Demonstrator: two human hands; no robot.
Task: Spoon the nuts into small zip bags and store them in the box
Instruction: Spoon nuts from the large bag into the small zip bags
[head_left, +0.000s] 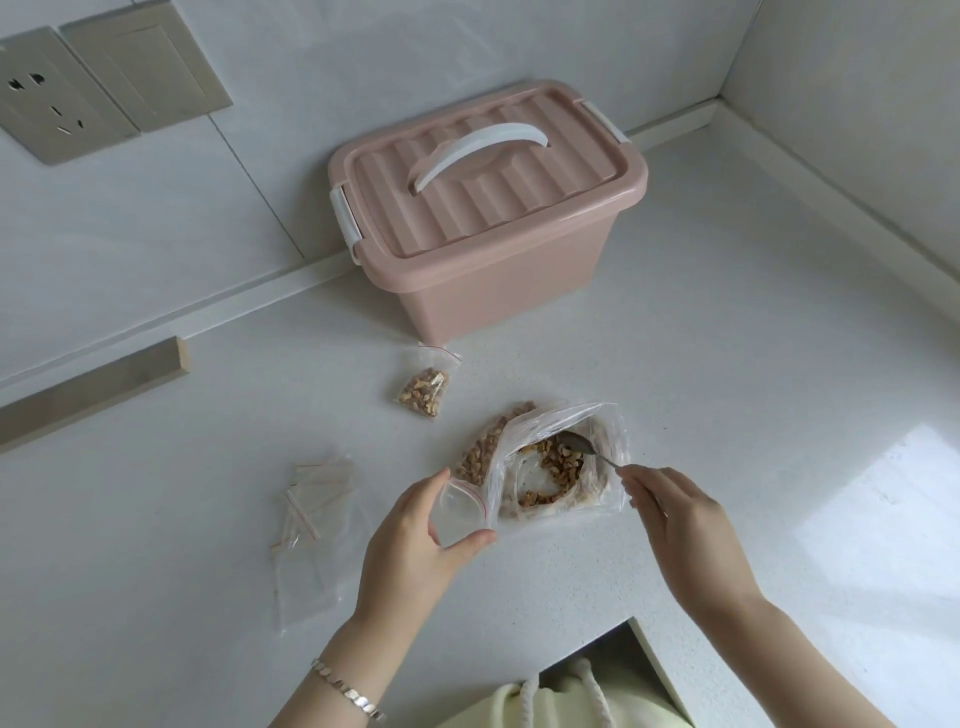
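Pinching spoon (582, 446) in right hand (675, 525), left hand (415, 540) fingers curled around empty zip bag (462, 512)

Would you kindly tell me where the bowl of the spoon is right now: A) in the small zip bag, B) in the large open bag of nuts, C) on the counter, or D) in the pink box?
B: the right hand holds the spoon with its bowl among the nuts in the large open bag, while the small zip bag in the left hand looks empty.
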